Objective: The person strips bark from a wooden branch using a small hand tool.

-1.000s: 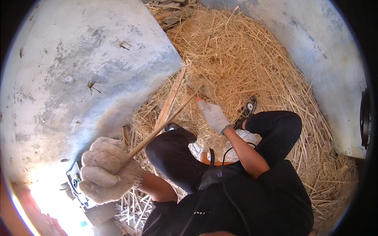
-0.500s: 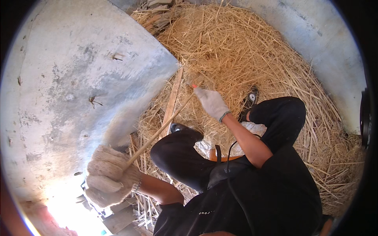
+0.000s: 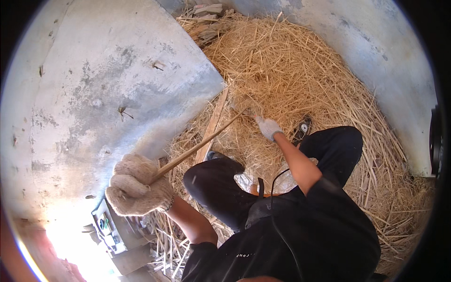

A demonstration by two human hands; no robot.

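My left hand (image 3: 141, 188), in a thick knitted work glove, is closed around the near end of a long, thin wooden stick (image 3: 202, 144). The stick slants away to the right, its far tip over the straw (image 3: 291, 70). Close to that tip is my right hand (image 3: 269, 128), in a pale glove with its fingers curled. Whatever it grips is too small and blurred to name. Both forearms are bare below black short sleeves.
A stained whitewashed wall block (image 3: 136, 75) fills the left side, its corner jutting toward the straw. A flat wooden board (image 3: 213, 123) lies beside it. Rubble (image 3: 209, 10) sits at the back. My bent knees flank the middle; bright light enters at lower left.
My left hand has risen in the picture with the stick. My right hand has shifted slightly right, off the stick's far end; a red-orange bit by its fingertips no longer shows. The view shifted slightly.
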